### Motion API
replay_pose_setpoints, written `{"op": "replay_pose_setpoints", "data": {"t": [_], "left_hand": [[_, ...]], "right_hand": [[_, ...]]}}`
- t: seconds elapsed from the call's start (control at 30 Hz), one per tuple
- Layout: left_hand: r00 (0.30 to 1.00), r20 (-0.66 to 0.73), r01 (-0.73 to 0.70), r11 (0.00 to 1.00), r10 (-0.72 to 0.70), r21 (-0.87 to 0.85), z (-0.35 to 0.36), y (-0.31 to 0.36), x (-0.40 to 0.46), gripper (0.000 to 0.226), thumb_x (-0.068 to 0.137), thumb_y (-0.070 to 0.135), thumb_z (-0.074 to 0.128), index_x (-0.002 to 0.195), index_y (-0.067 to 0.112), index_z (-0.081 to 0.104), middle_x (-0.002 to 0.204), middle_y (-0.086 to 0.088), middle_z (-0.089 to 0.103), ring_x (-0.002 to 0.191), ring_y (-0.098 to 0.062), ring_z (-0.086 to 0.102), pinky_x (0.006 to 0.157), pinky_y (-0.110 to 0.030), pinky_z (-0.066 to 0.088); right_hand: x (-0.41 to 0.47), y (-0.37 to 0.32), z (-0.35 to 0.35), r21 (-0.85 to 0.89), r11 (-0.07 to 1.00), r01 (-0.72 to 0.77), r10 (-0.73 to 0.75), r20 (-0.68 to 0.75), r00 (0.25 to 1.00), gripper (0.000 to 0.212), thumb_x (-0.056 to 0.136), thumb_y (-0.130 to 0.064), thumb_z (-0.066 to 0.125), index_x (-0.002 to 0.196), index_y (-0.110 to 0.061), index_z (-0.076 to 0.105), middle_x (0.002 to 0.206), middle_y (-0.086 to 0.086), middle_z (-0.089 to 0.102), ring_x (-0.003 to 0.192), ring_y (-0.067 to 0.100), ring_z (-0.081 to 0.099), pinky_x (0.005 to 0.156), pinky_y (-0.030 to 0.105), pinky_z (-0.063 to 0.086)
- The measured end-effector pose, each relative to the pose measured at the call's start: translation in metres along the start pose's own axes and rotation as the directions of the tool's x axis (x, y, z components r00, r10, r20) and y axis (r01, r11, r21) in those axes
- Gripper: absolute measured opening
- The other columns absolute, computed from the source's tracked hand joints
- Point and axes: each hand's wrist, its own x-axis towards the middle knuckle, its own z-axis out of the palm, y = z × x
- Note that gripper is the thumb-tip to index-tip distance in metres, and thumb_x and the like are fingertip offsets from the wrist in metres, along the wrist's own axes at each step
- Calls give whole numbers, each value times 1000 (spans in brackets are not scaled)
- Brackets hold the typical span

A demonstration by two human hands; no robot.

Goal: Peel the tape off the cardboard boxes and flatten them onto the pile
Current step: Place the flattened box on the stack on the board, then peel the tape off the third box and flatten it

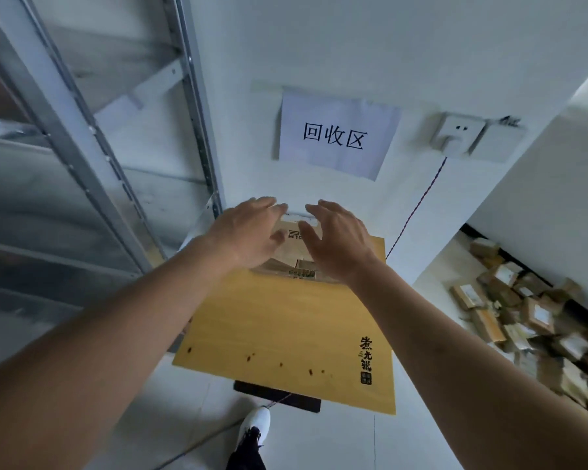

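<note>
A small flattened brown cardboard box [294,257] lies at the far end of a large yellow flattened carton [286,330] on the floor against the wall. My left hand [248,232] and my right hand [336,239] reach over the small box from either side, fingers spread and fairly straight, palms down. Whether the palms touch the cardboard I cannot tell. Neither hand holds anything.
A metal shelf rack [92,157] stands close on the left. A paper sign [336,135] and a wall socket [455,134] with a red cord are on the wall ahead. Several small taped boxes [530,317] lie heaped at right. A white shoe [255,427] is below.
</note>
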Motion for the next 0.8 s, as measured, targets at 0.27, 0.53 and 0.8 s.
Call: {"op": "replay_pose_setpoints", "data": {"t": [0.27, 0.53, 0.8], "left_hand": [[986, -119, 123, 992, -120, 18, -66, 2, -97, 62, 107, 47, 47, 161, 22, 32, 168, -2, 31, 152, -26, 34, 120, -50, 35], [955, -211, 217, 976, -207, 24, -126, -37, -182, 57, 106, 47, 47, 156, 21, 42, 158, -2, 46, 144, -25, 46, 116, -47, 40], [924, -288, 279, 959, -252, 56, -182, -131, -256, 58, 105, 50, 49, 156, 23, 43, 159, -3, 46, 145, -27, 45, 115, -47, 38]], "right_hand": [[-55, -76, -46, -38, 982, 183, -185, -39, 982, 55, 108, -47, 41, 155, -20, 44, 161, 6, 42, 150, 22, 37, 121, 39, 29], [-76, -174, -62, -53, 943, 330, -333, -72, 940, 54, 108, -49, 41, 154, -21, 45, 157, 4, 48, 144, 25, 44, 118, 42, 36], [-67, -301, -48, -61, 905, 422, -426, -99, 899, 54, 107, -52, 42, 152, -23, 47, 156, 4, 50, 142, 26, 48, 118, 46, 39]]}}
